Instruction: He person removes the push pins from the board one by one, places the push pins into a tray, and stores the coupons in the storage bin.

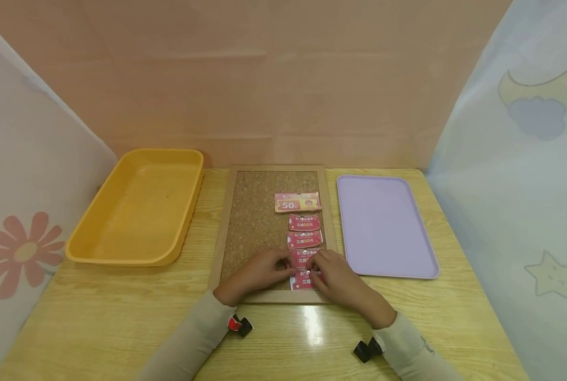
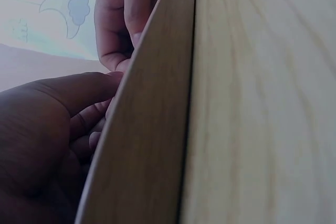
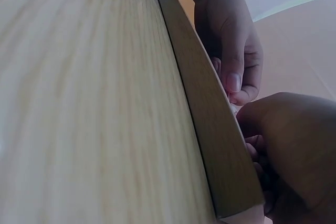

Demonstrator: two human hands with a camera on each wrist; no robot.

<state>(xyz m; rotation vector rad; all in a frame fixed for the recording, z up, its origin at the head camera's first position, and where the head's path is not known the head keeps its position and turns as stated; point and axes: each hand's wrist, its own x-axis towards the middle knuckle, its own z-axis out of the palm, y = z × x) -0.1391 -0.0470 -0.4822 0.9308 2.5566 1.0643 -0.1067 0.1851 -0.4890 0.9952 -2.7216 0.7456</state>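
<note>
A cork board (image 1: 254, 222) edged by a wooden frame (image 1: 283, 298) is laid flat on a wood-grained table (image 1: 283, 349). Five coupons are set in a column along the board's right side. The large coupon (image 1: 288, 205), in pink and yellow, is placed highest on the board and is marked "50". Below it on the board, the second coupon (image 1: 304, 223), the third coupon (image 1: 304, 239), the fourth coupon (image 1: 302, 259) and the lowest coupon (image 1: 302, 281) are seen, all smaller and red.

The left hand (image 1: 261, 270) is rested over the lower part of the board, its thumb and fingers bent together at the left edges of the two lowest coupons. The right hand (image 1: 338, 275) is brought across the board's right frame, its fingers curled over the right parts of the same two. Whether paper or a pin is pinched by either hand cannot be told, since the fingertips are partly hidden.

A yellow bin (image 1: 145, 206) is placed left of the board, and a purple tray (image 1: 385, 227) is laid just beside it on the right. Behind the board, a peach cloth (image 1: 273, 79) is hung. On the cloth far to the board's right, a moon (image 1: 545, 87) and a star (image 1: 555, 280) are printed.
</note>
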